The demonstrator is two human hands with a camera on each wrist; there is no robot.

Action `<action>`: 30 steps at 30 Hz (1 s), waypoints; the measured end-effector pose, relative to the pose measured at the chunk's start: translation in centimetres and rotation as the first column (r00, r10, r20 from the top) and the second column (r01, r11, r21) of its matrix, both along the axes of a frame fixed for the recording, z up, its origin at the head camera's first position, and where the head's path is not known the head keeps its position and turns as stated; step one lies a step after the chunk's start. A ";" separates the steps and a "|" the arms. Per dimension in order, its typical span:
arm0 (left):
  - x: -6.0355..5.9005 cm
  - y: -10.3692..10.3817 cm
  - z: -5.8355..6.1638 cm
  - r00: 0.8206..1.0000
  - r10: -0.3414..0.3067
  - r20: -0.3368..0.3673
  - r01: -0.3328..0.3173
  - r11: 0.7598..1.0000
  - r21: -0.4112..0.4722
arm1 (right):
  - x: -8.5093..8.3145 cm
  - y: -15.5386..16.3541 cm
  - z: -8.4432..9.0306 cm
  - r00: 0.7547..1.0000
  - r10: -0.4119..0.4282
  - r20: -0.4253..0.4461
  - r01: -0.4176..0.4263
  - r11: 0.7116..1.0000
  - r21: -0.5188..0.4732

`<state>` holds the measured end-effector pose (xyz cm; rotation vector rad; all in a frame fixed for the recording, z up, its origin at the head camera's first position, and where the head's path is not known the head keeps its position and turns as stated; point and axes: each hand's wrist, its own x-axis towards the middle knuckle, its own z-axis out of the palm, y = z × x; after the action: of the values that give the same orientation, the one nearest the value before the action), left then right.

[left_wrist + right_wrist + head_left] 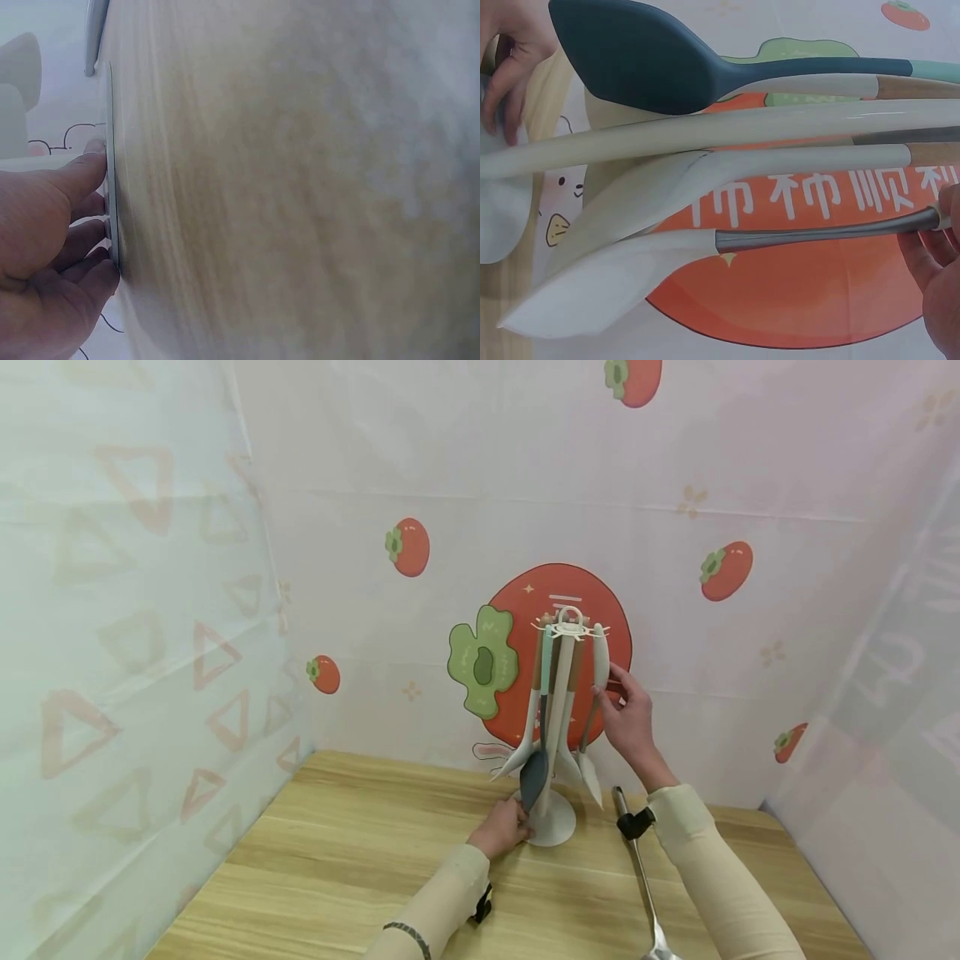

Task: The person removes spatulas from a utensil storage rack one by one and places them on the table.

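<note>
A white utensil rack (555, 828) with a round base stands on the table, several kitchen utensils hanging from its top ring. At the base, my left hand (500, 829) grips the rim, its thumb and fingers spread along the edge in the left wrist view. My right hand (628, 714) holds the white handle of a spatula (607, 289) with a grey metal shaft and a white head; its top is at the ring's right side. Beside it hang a dark blue-grey turner (641, 56) with a mint handle end and white utensils with wooden handles.
A long metal utensil (643, 877) lies on the wooden table (337, 843), right of the rack and near my right forearm. Close behind the rack hangs a white backdrop (360, 610) printed with persimmons. Pale curtains (150, 610) close off both sides.
</note>
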<state>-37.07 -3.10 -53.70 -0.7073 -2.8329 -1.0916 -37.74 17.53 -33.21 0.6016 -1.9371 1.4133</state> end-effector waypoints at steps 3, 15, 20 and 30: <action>0.0 0.0 0.1 1.000 0.000 0.006 0.000 1.000 -0.004 | 0.1 0.0 0.1 1.000 0.006 0.000 -0.006 1.000 0.001; 0.3 0.0 0.3 1.000 0.014 0.017 -0.014 1.000 -0.004 | 0.0 0.1 0.4 1.000 0.010 -0.007 -0.010 1.000 0.010; 0.3 0.0 0.2 1.000 0.007 0.000 -0.007 1.000 0.004 | 0.1 0.0 0.6 1.000 0.014 -0.019 -0.013 1.000 0.012; 0.3 -0.1 0.2 1.000 0.009 -0.006 -0.009 1.000 -0.022 | 0.1 0.1 0.9 0.999 -0.013 -0.049 0.014 1.000 0.021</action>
<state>-36.73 -3.16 -53.50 -0.6976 -2.8448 -1.0574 -37.60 17.60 -32.32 0.6259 -1.9163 1.3585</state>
